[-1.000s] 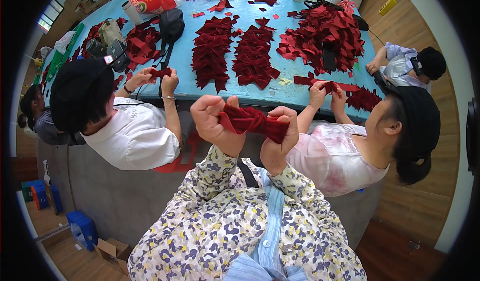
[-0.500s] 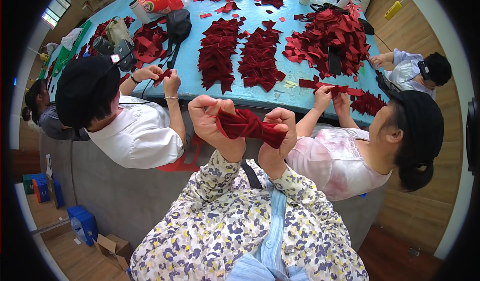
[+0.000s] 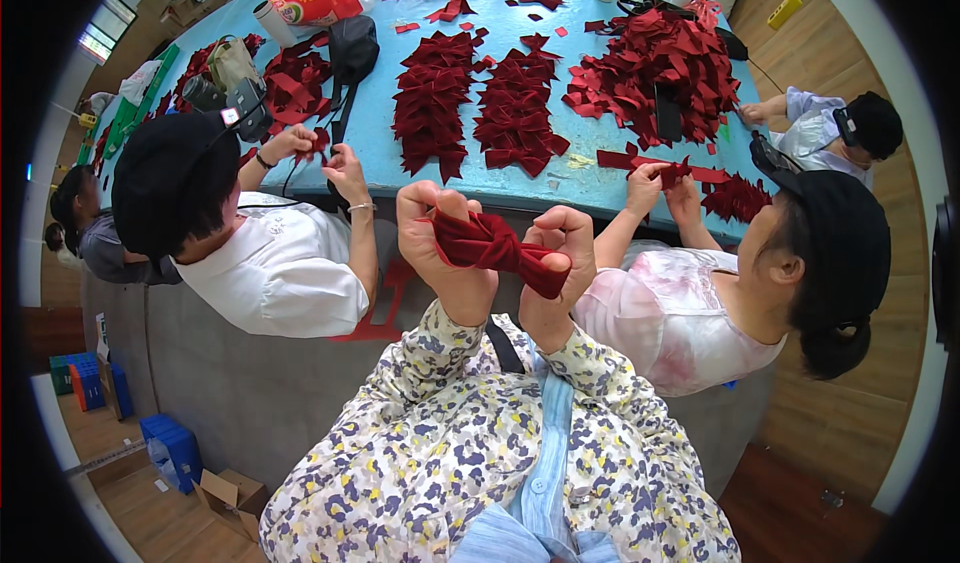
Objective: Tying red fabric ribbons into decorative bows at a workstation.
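A dark red velvet bow point(image 3: 492, 246) with a knot at its middle is stretched between my two hands, in front of the table's near edge. My left hand point(image 3: 446, 255) grips its left loop, fingers tucked into or behind the fabric. At the other end, my right hand point(image 3: 560, 273) is closed on the right loop, with the thumb pushed against it. The bow tilts down toward the right. Part of the fabric is hidden by my fingers.
On the blue table point(image 3: 400, 198) lie rows of red bows point(image 3: 432, 103) and a large heap of bows point(image 3: 655, 73). Co-workers sit close at my left point(image 3: 270, 263) and right point(image 3: 680, 323), handling red ribbon. A black bag point(image 3: 352, 51) rests at the far left.
Both hands have shifted slightly, and the bow now tilts more, its right end lower. The left co-worker's hands have moved a little apart.
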Available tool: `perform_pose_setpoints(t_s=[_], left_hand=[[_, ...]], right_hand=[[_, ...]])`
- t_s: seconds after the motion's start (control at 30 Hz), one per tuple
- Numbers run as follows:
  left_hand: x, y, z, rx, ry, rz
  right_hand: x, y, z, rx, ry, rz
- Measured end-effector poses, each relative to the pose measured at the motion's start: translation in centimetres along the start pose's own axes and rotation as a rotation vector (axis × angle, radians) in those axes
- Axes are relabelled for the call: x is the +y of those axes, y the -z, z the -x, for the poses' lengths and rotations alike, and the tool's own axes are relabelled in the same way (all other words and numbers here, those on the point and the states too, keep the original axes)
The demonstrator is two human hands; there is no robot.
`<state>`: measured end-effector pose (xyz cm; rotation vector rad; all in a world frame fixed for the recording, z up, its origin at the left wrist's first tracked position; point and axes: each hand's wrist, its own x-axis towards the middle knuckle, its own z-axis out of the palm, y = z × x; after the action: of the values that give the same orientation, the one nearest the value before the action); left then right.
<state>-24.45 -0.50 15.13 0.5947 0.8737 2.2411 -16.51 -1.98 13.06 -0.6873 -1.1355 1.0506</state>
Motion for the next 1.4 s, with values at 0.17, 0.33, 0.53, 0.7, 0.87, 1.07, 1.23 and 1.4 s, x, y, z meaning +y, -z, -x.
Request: perform_pose_setpoints(t_s=[0.17, 0.33, 0.53, 0.7, 0.87, 1.07, 1.23, 1.4], left_hand=[[-1.0, 1.7, 0.1, -0.113, 0.047, 0.017], [-2.0, 2.3, -0.2, -0.276, -0.274, -0.259], [-2.1, 2.6, 0.5, -0.341, -0.220, -0.189], [-2.5, 1.9, 1.0, -0.333, -0.140, -0.161], [-2.9, 1.8, 1.1, -0.323, -0.095, -0.124], [-2.8, 1.5, 1.1, -0.283, -0.074, -0.119], [-2.7, 0.9, 1.3, -0.243, 0.023, -0.071], [-3.0, 0.7, 1.5, -0.242, -0.014, -0.094]], right_hand=[[0.3, 0.4, -0.2, 0.137, -0.028, 0.102], [0.7, 1.5, -0.4, 0.060, 0.010, 0.097], [1.3, 1.8, 0.0, 0.069, 0.023, 0.119], [1.4, 2.6, 0.0, 0.080, 0.063, 0.123], [0.9, 2.8, -0.1, 0.084, 0.071, 0.156], [0.6, 2.7, 0.0, 0.085, 0.049, 0.125], [0.8, 3.0, 0.1, 0.083, 0.050, 0.174], [0.6, 3.3, -0.1, 0.091, 0.036, 0.188]])
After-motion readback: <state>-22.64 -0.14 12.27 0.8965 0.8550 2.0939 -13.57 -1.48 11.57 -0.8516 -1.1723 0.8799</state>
